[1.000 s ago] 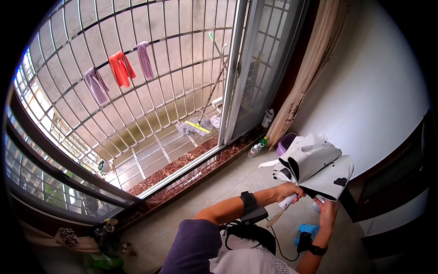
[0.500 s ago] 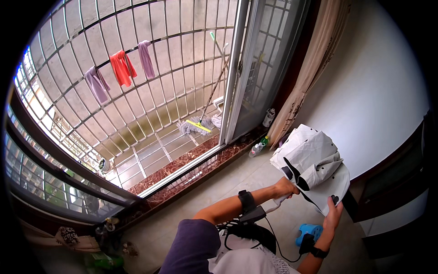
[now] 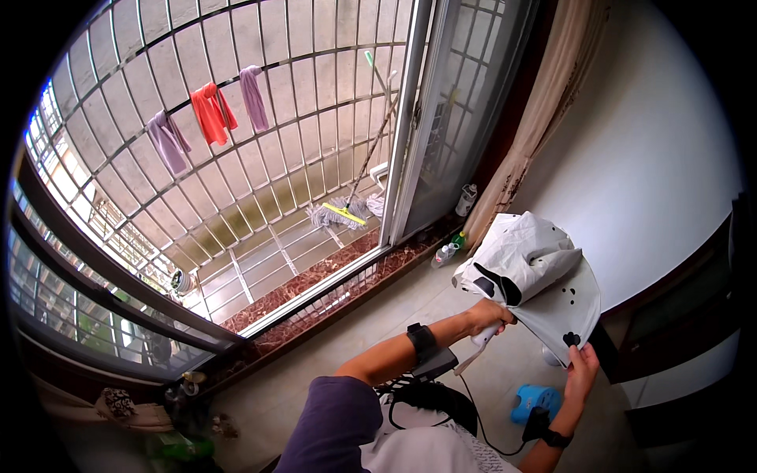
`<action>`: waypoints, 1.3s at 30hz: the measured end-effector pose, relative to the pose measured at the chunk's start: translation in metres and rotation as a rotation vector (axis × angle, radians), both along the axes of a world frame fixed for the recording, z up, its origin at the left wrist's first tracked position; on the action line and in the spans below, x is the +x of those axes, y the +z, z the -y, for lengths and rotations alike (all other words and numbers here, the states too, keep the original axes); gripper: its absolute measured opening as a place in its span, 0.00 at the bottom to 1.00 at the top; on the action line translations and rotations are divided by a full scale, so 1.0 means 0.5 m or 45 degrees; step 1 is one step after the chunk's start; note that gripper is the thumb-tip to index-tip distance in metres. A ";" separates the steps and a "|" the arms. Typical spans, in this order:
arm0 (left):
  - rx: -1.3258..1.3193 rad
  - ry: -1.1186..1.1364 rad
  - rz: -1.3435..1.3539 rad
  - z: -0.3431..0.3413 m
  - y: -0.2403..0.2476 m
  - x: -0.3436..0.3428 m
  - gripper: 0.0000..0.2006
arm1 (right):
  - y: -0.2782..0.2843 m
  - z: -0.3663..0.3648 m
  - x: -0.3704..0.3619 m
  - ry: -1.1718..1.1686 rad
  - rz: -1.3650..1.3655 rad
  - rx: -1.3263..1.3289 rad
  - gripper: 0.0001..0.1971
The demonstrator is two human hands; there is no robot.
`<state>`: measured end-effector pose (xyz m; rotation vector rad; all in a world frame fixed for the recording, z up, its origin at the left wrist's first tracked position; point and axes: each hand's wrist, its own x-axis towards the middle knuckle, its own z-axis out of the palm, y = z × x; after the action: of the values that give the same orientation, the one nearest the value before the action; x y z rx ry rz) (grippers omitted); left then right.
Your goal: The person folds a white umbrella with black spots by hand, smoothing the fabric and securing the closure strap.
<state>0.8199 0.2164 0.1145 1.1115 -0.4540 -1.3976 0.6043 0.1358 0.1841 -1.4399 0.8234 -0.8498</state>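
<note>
A partly folded umbrella [image 3: 524,252], off-white with black spots and paw prints, sits in front of me to the right, its canopy loose and creased. My left hand [image 3: 487,317] is closed around it near the white handle [image 3: 485,335], from which a strap hangs. The shaft is hidden by the cloth. My right hand [image 3: 581,369] pinches the lower right edge of the canopy beside a black paw print, pulling that panel fairly flat.
A blue stool [image 3: 536,400] stands on the tiled floor near my right forearm. Bottles [image 3: 445,254] stand by the sliding door's sill, next to a beige curtain [image 3: 528,142]. Beyond the door are a mop [image 3: 344,214] and cloths [image 3: 211,114] on a barred grille. A white wall rises on the right.
The right panel of the canopy has been spread flatter, showing more of its spots. My right hand has shifted slightly down at the edge. My left hand has moved a little left with the handle.
</note>
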 end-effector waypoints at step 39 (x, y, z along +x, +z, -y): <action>-0.125 -0.090 -0.235 -0.001 -0.009 0.012 0.05 | -0.027 0.003 -0.006 -0.019 -0.055 -0.181 0.10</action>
<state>0.8259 0.2166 0.1099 0.8854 -0.4274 -1.5080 0.6015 0.1341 0.1706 -1.5834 0.8201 -0.9059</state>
